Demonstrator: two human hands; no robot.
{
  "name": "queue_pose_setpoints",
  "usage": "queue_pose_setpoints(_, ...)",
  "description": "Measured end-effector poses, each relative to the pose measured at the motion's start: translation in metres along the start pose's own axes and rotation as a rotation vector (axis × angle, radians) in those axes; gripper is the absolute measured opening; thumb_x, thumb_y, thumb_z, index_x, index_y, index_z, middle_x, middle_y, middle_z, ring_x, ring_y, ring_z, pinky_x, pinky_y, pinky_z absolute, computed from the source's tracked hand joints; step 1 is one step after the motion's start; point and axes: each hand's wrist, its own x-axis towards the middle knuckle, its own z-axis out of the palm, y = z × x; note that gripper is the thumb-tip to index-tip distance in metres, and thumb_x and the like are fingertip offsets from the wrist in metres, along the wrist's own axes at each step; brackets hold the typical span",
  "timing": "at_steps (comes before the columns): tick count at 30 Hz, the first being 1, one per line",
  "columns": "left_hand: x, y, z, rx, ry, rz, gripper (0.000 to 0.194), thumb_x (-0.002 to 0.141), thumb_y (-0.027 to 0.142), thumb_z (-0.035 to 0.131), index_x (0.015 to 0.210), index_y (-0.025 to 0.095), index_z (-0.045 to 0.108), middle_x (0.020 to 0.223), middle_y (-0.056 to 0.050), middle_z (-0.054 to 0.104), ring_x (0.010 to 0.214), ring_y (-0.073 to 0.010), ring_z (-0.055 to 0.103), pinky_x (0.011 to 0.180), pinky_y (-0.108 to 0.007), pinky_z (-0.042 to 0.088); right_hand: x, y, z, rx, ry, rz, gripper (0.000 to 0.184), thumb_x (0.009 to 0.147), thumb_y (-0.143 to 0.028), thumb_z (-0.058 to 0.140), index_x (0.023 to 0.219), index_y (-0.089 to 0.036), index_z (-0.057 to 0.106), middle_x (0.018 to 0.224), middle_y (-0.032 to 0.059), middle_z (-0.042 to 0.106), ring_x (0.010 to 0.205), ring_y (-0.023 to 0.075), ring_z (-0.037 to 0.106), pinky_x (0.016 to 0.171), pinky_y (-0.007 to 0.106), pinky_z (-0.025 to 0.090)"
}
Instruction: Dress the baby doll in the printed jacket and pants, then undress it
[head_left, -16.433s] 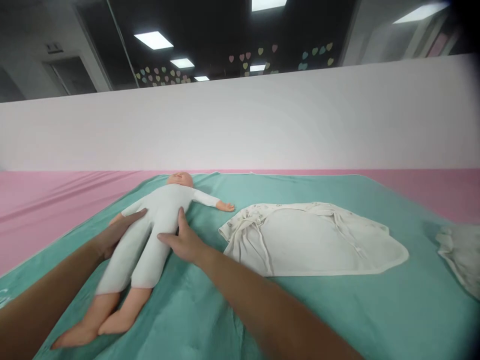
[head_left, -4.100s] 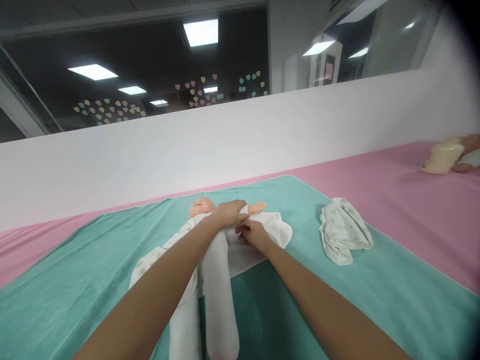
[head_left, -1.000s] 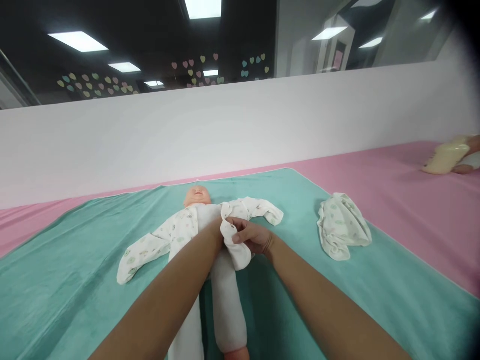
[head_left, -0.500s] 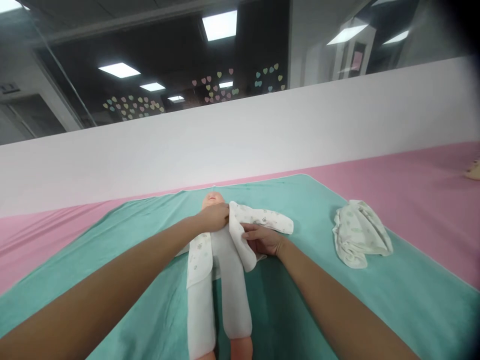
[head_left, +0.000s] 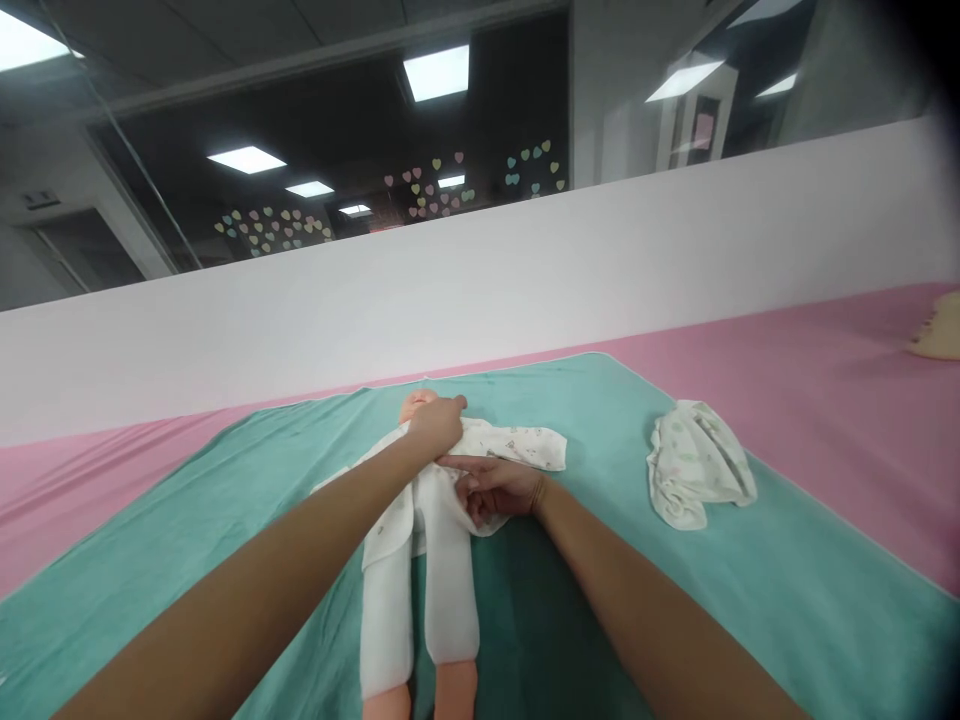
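A baby doll lies on its back, head away from me, in white trousers and a printed white baby shirt. One sleeve stretches out to the right. My left hand is closed at the upper chest, below the doll's face, on the shirt front; its fingertips are mostly hidden. Against the shirt's right front panel, my right hand has its index finger stretched toward the left hand. Its other fingers curl around the cloth near the hem. The doll's bare lower legs point toward me.
A teal blanket lies under the doll over a pink surface. To the right sits a crumpled white printed cloth. A low white wall with glass above runs behind. A beige object shows at the right edge.
The right front panel, held raised before, now lies over the doll's middle. My right hand has moved left with it, close to my left hand. The view has shifted slightly.
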Motion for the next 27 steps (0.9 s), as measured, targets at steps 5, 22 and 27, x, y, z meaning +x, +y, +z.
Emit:
queue_pose_setpoints(5,0.000,-0.039,-0.016,0.034,0.113,-0.093,0.032,0.080,0.018,0.040,0.107,0.025,0.056,0.109,-0.009,0.062,0.096,-0.0271,0.058,0.076,-0.038,0.044,-0.002,-0.005,0.001,0.019,-0.012,-0.077,0.051,0.080,-0.028,0.060,0.129,-0.022,0.047,0.095,0.0062,0.067,0.069,0.0144,0.065,0.066,0.030,0.047)
queue_pose_setpoints(22,-0.051,-0.081,0.021,-0.440,0.344,0.111,0.037,0.076,0.013,0.040,0.104,0.026,0.060,0.118,0.000,0.057,0.110,-0.0198,0.050,0.095,-0.035,0.041,0.004,0.005,-0.043,-0.502,0.691,-0.189,0.035,0.075,-0.046,0.061,0.059,-0.015,0.058,0.056,0.0035,0.062,0.048,0.0105,0.052,0.043,0.022,0.033)
queue_pose_setpoints(27,-0.096,-0.104,0.040,-0.535,0.421,0.019,0.030,0.087,0.029,0.035,0.110,0.025,0.053,0.118,-0.002,0.056,0.108,-0.0186,0.052,0.094,-0.033,0.042,0.009,0.009,-0.038,-0.648,0.730,-0.151,0.034,0.075,-0.047,0.060,0.060,-0.017,0.060,0.056,0.0011,0.061,0.048,0.0106,0.051,0.044,0.023,0.033)
